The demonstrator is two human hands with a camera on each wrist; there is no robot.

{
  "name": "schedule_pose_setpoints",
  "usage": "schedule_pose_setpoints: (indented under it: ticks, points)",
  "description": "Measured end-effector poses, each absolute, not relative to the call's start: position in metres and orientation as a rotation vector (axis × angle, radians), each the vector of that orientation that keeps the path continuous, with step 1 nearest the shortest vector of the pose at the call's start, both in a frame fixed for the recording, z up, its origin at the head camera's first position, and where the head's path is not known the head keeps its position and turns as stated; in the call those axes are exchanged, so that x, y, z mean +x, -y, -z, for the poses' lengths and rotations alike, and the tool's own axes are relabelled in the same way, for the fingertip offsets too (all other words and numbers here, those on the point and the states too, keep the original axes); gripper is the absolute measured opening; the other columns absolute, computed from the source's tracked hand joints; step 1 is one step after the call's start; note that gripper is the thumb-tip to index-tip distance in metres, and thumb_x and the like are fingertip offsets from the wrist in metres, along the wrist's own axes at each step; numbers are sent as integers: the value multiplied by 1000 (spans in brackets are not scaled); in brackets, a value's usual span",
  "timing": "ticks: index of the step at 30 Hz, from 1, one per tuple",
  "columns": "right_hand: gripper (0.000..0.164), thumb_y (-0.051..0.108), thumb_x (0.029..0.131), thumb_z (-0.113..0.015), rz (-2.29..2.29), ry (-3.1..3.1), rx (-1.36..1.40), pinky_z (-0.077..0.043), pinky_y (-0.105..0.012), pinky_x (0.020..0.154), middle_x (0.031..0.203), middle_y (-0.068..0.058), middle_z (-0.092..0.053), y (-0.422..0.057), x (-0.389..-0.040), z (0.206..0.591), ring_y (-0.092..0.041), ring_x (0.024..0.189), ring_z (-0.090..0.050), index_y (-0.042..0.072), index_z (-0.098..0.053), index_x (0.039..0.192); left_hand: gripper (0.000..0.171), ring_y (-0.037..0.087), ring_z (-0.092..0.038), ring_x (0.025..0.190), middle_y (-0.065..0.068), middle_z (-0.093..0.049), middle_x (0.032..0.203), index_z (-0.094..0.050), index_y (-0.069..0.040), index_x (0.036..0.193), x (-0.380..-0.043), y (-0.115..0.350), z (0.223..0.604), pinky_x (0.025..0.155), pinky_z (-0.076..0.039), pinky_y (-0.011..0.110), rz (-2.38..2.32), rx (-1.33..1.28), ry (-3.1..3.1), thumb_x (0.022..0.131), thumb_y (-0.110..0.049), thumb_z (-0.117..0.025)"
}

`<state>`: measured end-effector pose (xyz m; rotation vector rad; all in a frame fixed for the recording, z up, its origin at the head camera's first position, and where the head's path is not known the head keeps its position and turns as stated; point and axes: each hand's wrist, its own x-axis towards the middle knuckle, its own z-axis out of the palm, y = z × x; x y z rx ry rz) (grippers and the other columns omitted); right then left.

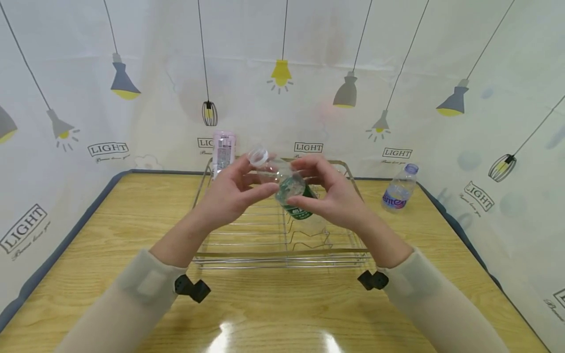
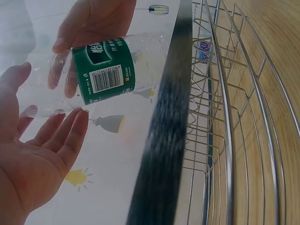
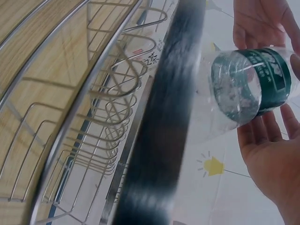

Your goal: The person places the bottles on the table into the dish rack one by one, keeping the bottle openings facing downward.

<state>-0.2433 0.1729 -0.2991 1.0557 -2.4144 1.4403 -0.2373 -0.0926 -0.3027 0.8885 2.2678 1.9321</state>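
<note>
Both hands hold a clear plastic bottle with a green label, tilted above a metal wire rack. Its neck points up and to the left in the head view. My left hand holds it around the shoulder, near the neck, with thumb and fingers on either side. My right hand grips the label end, the thumb in front and the fingers behind. In the left wrist view a barcode shows on the label. The right wrist view shows the bottle's clear base end and the label.
A pink and white container stands behind the rack's left rear corner. Right of the rack, a clear bottle with a purple label stands on the wooden table. A lamp-patterned curtain closes off the back and sides.
</note>
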Motion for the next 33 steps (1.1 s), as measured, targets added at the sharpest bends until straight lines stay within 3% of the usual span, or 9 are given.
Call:
schedule_pose_setpoints:
  ticks: [7, 12, 18, 21, 27, 29, 33]
  points:
    - [74, 5, 92, -87, -1463, 2476, 1062, -48, -56, 122, 156, -11, -58, -191, -250, 309, -27, 139, -61, 11, -53, 157, 54, 28, -74, 123, 14, -67, 142, -52, -14, 148, -239, 104, 311, 99, -64, 37, -2061, 902, -2166, 100, -2, -75]
    - [75, 8, 93, -86, -1435, 2530, 1041, -45, -51, 124, 157, -7, -58, -205, -254, 318, -26, 142, -58, 14, -52, 160, 54, 27, -72, 125, 11, -64, 142, -51, -16, 144, -241, 114, 316, 97, -64, 33, -2108, 902, -2114, 98, 2, -72]
    - [73, 9, 94, -85, -1495, 2563, 996, -36, -56, 130, 161, -6, -56, -216, -257, 323, -28, 150, -53, 16, -53, 160, 54, 24, -69, 114, 6, -66, 139, -55, -24, 140, -240, 123, 320, 87, -62, 29, -2126, 869, -2109, 97, 3, -73]
    - [73, 8, 96, -84, -1565, 2561, 978, -35, -52, 132, 164, -3, -53, -220, -256, 324, -26, 153, -49, 17, -51, 160, 56, 23, -67, 109, 5, -67, 139, -55, -26, 141, -239, 126, 321, 84, -61, 29, -2137, 840, -2119, 97, 3, -73]
    - [71, 4, 97, -82, -1642, 2524, 1002, -55, -30, 110, 156, -5, -54, -226, -257, 327, -21, 132, -64, 15, -51, 161, 57, 22, -66, 103, 11, -64, 140, -55, -25, 144, -238, 129, 324, 81, -60, 27, -2157, 809, -2124, 97, 2, -74]
    - [70, 4, 98, -81, -1656, 2515, 1018, -59, -27, 101, 152, -6, -55, -226, -257, 327, -20, 124, -67, 14, -52, 160, 57, 20, -66, 101, 15, -63, 140, -55, -24, 143, -238, 130, 325, 79, -59, 26, -2165, 809, -2118, 96, 3, -74]
    - [68, 3, 98, -81, -1654, 2503, 1026, -60, -27, 99, 149, -6, -57, -226, -257, 327, -19, 120, -68, 13, -53, 159, 56, 20, -66, 100, 15, -62, 139, -56, -25, 141, -237, 133, 326, 80, -60, 27, -2142, 809, -2151, 96, 3, -75]
